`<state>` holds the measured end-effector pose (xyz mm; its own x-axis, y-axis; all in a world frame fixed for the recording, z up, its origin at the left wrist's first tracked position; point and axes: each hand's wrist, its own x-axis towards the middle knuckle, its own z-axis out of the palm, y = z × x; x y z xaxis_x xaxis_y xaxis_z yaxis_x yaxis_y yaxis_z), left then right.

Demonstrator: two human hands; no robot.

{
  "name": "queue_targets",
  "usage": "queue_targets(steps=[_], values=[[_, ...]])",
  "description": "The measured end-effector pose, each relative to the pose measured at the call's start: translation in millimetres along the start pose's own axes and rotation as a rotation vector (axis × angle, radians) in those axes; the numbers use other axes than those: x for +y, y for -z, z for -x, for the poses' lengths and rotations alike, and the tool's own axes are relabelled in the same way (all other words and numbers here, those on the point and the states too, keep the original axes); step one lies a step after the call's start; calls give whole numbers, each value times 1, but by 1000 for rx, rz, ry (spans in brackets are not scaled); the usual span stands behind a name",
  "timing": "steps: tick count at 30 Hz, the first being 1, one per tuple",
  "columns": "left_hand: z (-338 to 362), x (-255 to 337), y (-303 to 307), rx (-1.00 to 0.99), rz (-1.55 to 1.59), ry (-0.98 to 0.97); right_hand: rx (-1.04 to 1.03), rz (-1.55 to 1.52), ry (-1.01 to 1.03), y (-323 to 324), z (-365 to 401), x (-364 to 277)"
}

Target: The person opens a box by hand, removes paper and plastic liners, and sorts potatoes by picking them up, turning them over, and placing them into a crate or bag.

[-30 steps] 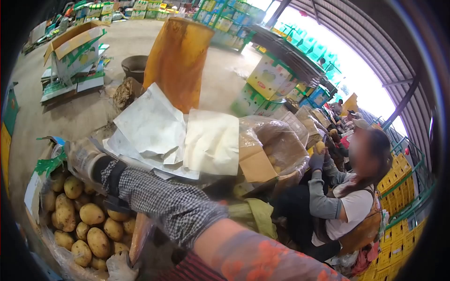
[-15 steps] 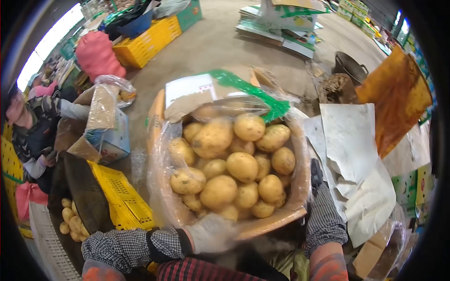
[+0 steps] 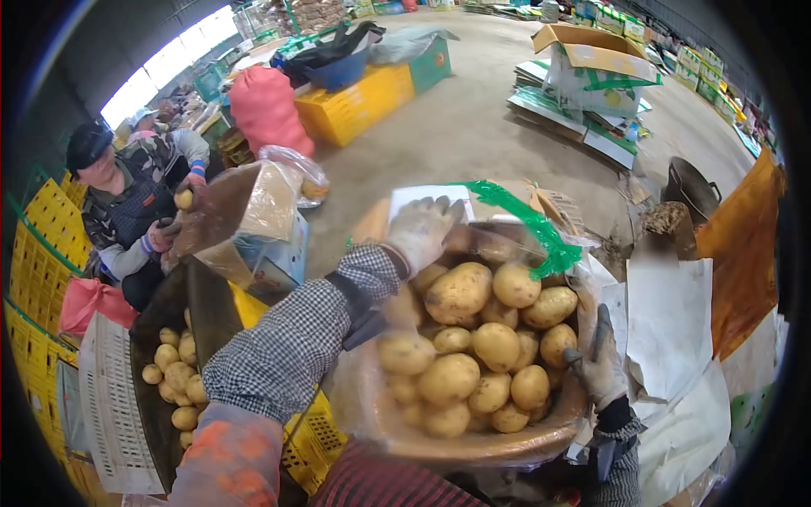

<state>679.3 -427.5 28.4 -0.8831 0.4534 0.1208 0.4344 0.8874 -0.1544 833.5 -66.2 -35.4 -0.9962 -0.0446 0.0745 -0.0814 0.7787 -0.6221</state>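
A box lined with clear plastic [image 3: 507, 448] stands in front of me, filled with potatoes [image 3: 496, 346]. My left hand [image 3: 424, 235], in a pale glove, lies with fingers spread on the white-labelled flap [image 3: 405, 198] at the box's far left edge. Beside it, a strip of green tape [image 3: 528, 221] runs along the far side over the plastic. At the right rim is my right hand [image 3: 600, 363], also gloved, its fingers apart and touching the plastic edge, with nothing held in it.
On the left a co-worker [image 3: 127, 203] holds a potato beside another box [image 3: 274, 224]. More potatoes [image 3: 177, 372] lie in a dark-lined container near a yellow crate [image 3: 317, 435]. White sheets [image 3: 667, 321] lie right; a pink sack [image 3: 269, 110] and a cardboard stack [image 3: 574, 122] stand beyond.
My left hand has moved from the box's near edge to its far left flap. My right hand now shows at the right rim. The view has shifted, and the co-worker shows more fully.
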Motion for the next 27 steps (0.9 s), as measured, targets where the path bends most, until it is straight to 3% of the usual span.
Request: queue_targets(steps=[2,3,4,5,7,10,13,16,19,21,22,24,26,27], values=[[-22,-13,21,-90,-32,42,-93,-93,-46,20,1,-26],[-36,-21,32,-78,-41,72,-57,-15,-206,15,4,-20],[-51,-29,42,-66,-49,102,-20,34,-185,12,6,-14],[-58,-32,59,1,-33,125,9,83,-162,8,9,-9],[-90,-67,16,549,-665,55,75,93,-93,5,9,-5],[-116,-85,-40,638,-452,52,159,115,4,-4,8,7],[-117,-86,-65,-319,208,251,182,1,50,-11,5,15],[-122,-77,-40,-604,305,227,88,-58,-42,-6,3,11],[-126,-120,-89,-357,689,520,71,-192,-72,-9,0,11],[-137,-160,-130,-168,762,234,75,-188,-67,-5,0,6],[-113,-141,-103,-36,1082,270,87,-176,-64,-5,0,5],[-57,-86,-49,175,914,192,108,-160,-64,-6,1,5],[-1,-34,-13,286,-45,-14,107,-139,-60,-6,1,6],[5,-39,-19,246,-76,16,110,-137,-50,-6,1,8]])
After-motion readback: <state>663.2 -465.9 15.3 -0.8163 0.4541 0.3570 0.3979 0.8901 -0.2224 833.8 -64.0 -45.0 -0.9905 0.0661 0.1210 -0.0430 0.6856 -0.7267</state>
